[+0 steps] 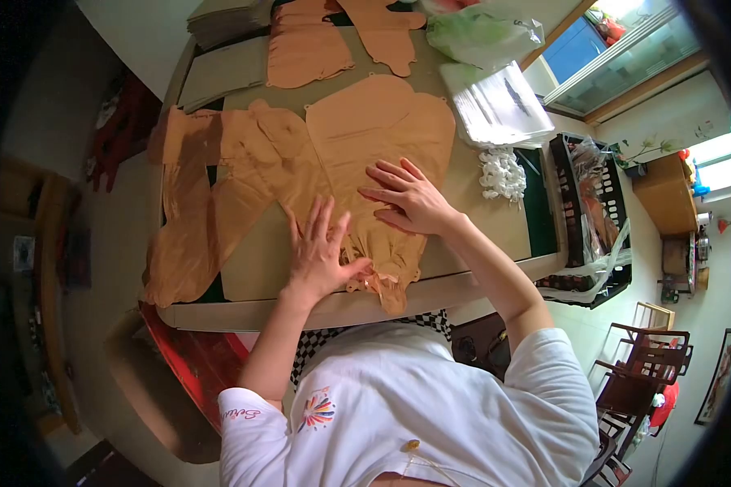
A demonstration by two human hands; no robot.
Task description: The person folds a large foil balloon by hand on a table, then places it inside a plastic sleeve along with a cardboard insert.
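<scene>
A tan, thin garment-like piece [382, 130] lies spread on the table in front of me, its narrow gathered end near the table's front edge. My left hand [320, 253] rests on its lower left part, fingers apart, with the thumb at the gathered end. Flat on the same piece, a little higher and to the right, is my right hand [406, 197], its fingers spread. To the left, more tan fabric [188, 243] lies in crumpled, sheer layers. Further back are two flat orange-tan pieces, one wide [304, 49] and one narrower [390, 40].
Stacked grey-beige sheets [223, 73] lie at the back left. Clear plastic bags [499, 105], a green-tinted bag [479, 36] and a heap of white loops [503, 174] are on the right. A black crate [556, 170] stands beyond the table's right edge.
</scene>
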